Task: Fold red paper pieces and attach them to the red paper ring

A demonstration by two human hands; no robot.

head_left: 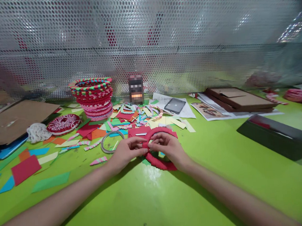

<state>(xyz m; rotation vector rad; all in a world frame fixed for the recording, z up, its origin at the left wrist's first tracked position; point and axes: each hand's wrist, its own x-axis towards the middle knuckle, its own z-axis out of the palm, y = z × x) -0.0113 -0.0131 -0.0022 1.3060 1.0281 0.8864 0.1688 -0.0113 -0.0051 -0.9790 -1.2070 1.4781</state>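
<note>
A red ring [161, 165] with a ruffled edge is held just above the green table, its left side between both hands. My left hand [129, 149] is closed, thumb and fingers pinching the ring's left side. My right hand [170, 147] reaches over the ring and pinches the same spot, fingertips close to the left hand's. Behind the hands lie red paper [134, 132] and a thin silvery piece [141, 134]. A roll of tape [103, 146] lies flat beside my left hand. Bits of coloured paper show through the ring's opening.
Wrapped rings [97, 108] stand stacked at back left, near a red-and-white disc [64, 124] and white yarn [38, 133]. Paper scraps [126, 116] spread behind. A tablet [175, 106], brown boxes [240, 99] and a dark tray [275, 138] lie right. A perforated metal screen [188, 54] closes the back.
</note>
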